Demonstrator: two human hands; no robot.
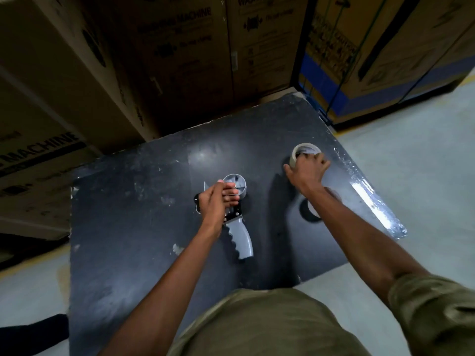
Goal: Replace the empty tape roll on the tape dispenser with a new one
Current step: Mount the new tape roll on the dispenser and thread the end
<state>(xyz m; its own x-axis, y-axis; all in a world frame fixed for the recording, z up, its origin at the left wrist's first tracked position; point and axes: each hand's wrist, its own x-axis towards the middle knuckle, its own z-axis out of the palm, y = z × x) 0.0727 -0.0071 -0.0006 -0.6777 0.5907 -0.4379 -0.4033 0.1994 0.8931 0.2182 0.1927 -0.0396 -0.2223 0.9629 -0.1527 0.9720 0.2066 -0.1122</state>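
A grey tape dispenser (pixel 240 240) lies on the black table (pixel 128 214), its ribbed handle pointing toward me and its bare grey spool hub (pixel 237 186) at the far end. My left hand (pixel 216 201) grips the dispenser's body just below the hub. A pale roll of tape (pixel 300 149) stands at the table's right side; my right hand (pixel 307 170) is closed over its near edge, fingers reaching into its core. Another ring-shaped roll (pixel 309 211) lies flat on the table, partly hidden under my right forearm.
Tall cardboard boxes (pixel 180 60) marked "washing machine" stand close behind and left of the table. A blue-banded carton (pixel 372 60) sits at the back right. Clear tape strips shine along the table's right edge (pixel 372 201). Pale floor (pixel 424 176) surrounds the table.
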